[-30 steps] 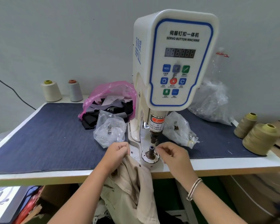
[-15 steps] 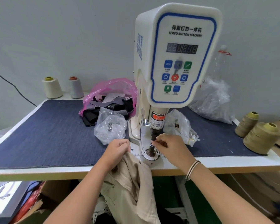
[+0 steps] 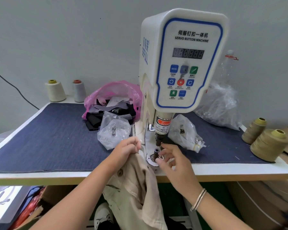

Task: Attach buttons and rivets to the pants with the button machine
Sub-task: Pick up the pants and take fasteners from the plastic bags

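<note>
The white servo button machine [image 3: 186, 63] stands on the table, its upper punch [image 3: 158, 140] above the dark lower die post [image 3: 155, 152]. Beige pants [image 3: 136, 185] hang over the table's front edge, just left of the die. My left hand [image 3: 126, 148] grips the top edge of the pants next to the machine base. My right hand [image 3: 175, 161] sits right beside the lower die post, thumb and fingers curled round a small shiny metal button part [image 3: 161, 157] at the post's foot.
A clear bag of metal parts [image 3: 113, 130] lies left of the machine, another [image 3: 184, 131] to its right, and a pink bag of fabric scraps [image 3: 113, 95] behind. Thread cones [image 3: 56, 90] [image 3: 269, 144] stand at both table ends. A denim mat [image 3: 48, 138] covers the tabletop.
My right hand has come down from the upper punch to the lower die post. My left hand stays on the pants.
</note>
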A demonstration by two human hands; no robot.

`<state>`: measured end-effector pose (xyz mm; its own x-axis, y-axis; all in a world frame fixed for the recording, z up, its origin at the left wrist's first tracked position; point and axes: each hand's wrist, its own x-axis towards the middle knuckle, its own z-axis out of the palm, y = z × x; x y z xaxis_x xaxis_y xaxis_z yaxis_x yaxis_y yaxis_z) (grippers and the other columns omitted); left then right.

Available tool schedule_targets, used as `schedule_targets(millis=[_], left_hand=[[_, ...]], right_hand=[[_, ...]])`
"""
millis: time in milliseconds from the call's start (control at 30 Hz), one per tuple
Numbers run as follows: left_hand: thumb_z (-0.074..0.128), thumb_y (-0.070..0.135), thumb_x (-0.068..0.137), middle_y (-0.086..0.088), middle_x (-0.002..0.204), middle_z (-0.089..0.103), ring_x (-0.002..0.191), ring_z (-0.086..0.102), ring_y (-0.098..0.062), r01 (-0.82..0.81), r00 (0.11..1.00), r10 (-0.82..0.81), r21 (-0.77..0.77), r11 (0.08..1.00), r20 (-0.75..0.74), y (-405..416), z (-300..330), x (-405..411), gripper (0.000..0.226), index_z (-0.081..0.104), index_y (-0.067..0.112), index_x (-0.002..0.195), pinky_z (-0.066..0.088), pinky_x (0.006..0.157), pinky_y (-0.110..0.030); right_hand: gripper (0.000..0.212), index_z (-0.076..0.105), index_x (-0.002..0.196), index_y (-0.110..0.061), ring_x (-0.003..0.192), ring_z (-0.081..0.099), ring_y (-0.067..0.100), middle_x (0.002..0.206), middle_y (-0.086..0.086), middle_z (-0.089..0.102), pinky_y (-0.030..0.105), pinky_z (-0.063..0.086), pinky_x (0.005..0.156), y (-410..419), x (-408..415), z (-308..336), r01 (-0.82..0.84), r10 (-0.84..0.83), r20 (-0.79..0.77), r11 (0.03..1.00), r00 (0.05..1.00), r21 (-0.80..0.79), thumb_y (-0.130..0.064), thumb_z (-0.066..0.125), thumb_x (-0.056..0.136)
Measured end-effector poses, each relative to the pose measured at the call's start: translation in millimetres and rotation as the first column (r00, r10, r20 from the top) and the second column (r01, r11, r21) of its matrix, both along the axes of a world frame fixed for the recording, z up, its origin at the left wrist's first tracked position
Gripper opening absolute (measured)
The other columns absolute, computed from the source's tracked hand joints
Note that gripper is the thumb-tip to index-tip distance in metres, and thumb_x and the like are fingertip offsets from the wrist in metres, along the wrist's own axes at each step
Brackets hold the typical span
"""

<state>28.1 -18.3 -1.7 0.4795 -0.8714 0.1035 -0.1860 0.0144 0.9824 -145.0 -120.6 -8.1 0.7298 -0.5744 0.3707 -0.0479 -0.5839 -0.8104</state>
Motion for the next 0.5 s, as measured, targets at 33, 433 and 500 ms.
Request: schedule_targets(millis=[33, 433, 500], left_hand=[[0.045, 0.014, 0.064, 0.005, 0.063, 0.043, 0.06, 0.036, -0.008, 0.043, 0.999, -0.043, -0.036, 0.998, -0.009, -3.2, 8.4, -4.5, 0.007, 0.049, 0.013, 0.07, 0.03, 0.058, -0.019], [0.062, 0.059, 0.076, 0.01, 0.107, 0.064, 0.099, 0.062, -0.008, 0.031, 0.978, -0.064, 0.165, 0.986, 0.197, 48.9, -12.6, -11.2, 0.041, 0.059, 0.031, 0.106, 0.052, 0.09, -0.037], [0.064, 0.051, 0.079, 0.012, 0.111, 0.066, 0.104, 0.062, -0.006, 0.096, 0.952, -0.176, 0.304, 0.948, 0.252, 58.6, -25.5, -16.1, 0.036, 0.062, 0.032, 0.109, 0.05, 0.094, -0.038]], right_hand=[[0.037, 0.051, 0.111, -0.042, 0.088, 0.059, 0.0, 0.098, -0.02, 0.063, 0.012, 0.046, 0.07, 5.7, -2.5, -2.1, -0.034, 0.036, -0.048, 0.999, 0.998, 0.041, -0.034, 0.07, 0.08], [0.039, 0.076, 0.094, -0.015, 0.092, 0.07, 0.024, 0.101, 0.01, 0.073, 0.033, 0.053, 0.075, -6.1, -14.2, 15.6, -0.07, -0.036, 0.1, 0.485, 0.994, 0.871, -0.038, 0.075, 0.062], [0.039, 0.077, 0.094, -0.019, 0.093, 0.07, 0.025, 0.102, 0.011, 0.073, 0.032, 0.055, 0.07, -4.7, -12.2, 15.3, -0.093, -0.009, 0.107, 0.419, 0.994, 0.903, -0.04, 0.075, 0.061]])
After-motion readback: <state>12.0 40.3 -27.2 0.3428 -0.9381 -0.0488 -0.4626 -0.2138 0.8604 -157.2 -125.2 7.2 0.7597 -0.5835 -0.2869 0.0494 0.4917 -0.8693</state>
